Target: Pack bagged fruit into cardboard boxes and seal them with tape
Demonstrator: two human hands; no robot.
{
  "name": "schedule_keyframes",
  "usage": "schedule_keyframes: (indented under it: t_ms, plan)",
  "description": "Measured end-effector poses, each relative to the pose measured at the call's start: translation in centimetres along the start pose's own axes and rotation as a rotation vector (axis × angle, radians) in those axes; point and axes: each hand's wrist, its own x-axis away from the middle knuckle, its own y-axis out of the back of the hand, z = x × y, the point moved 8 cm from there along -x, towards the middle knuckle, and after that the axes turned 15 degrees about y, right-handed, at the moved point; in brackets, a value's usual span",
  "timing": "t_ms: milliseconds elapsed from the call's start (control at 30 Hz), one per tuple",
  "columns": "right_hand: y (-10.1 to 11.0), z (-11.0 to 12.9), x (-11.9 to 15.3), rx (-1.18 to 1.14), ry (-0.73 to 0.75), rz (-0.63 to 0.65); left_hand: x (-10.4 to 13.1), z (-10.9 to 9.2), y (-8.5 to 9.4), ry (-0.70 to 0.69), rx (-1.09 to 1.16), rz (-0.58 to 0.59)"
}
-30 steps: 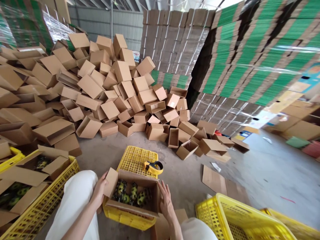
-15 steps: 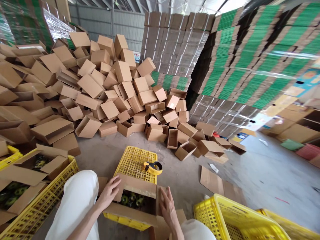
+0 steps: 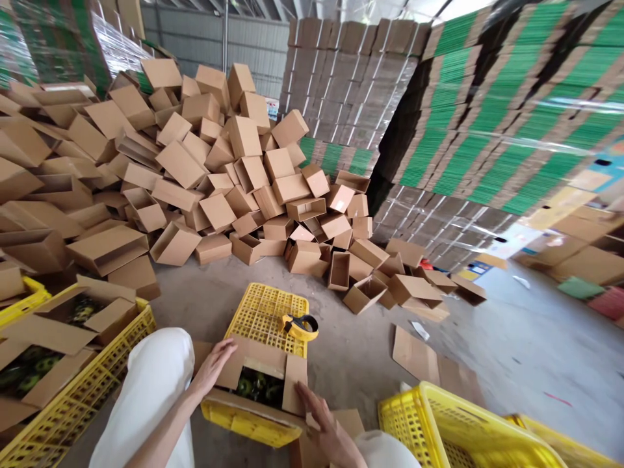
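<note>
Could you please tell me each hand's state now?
Left hand: open, at the box's left end.
Right hand: open, at its right flap.

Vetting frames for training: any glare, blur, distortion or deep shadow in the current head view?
Head view: bright glare on the roof at the top; shiny streaks on the plastic wrap, upper left; green-striped stacks look stretched and tilted, likely lens distortion; right edge soft; contents of the open box sit dark; left hand and right hand readable.
</note>
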Motion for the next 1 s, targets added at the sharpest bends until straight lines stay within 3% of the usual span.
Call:
schedule_keyframes:
  t_ms: [100, 167, 333, 433, 533, 667, 767, 900, 1000]
  plan:
    - [-0.5, -0.5, 0.5, -0.228, -0.106, 0.059, 0.1, 0.0, 0.5, 0.018, 0.026, -0.009]
    - [-0.3, -0.6, -0.4, -0.256, -0.15, -0.055, 0.0, 0.1, 0.9, 0.032, 0.027, -0.024]
    - [-0.9, 0.1, -3.1, 0.064, -0.042, -0.348, 0.0, -0.2, 0.7, -0.097, -0.056, -0.087]
    - [-1.8, 1.0, -3.4, 0.307, 0.093, -0.413, 0.1, 0.0, 0.4, -0.202, -0.107, -0.147]
    - [-2.8, 1.2, -3.5, 0.388, 0.141, -0.372, 0.0, 0.1, 0.2, -0.271, -0.191, -0.221]
    - [-3.3, 1.9, -4.4, 0.42, 0.107, -0.311, -1.0, -0.1, -1.0, -0.15, -0.417, -0.252]
    - [-2.4, 2.1, -5.1, 0.307, 0.046, -0.331, -1.3, -1.0, -2.1, -0.019, -0.579, -0.268]
    - [-0.1, 0.5, -5.2, 0.129, -0.106, -0.359, -1.3, -3.0, -2.7, 0.034, -0.641, -0.248]
    - [0.5, -0.2, -5.6, 0.206, -0.173, -0.217, -1.6, -3.8, -3.0, 0.044, -0.681, -0.202]
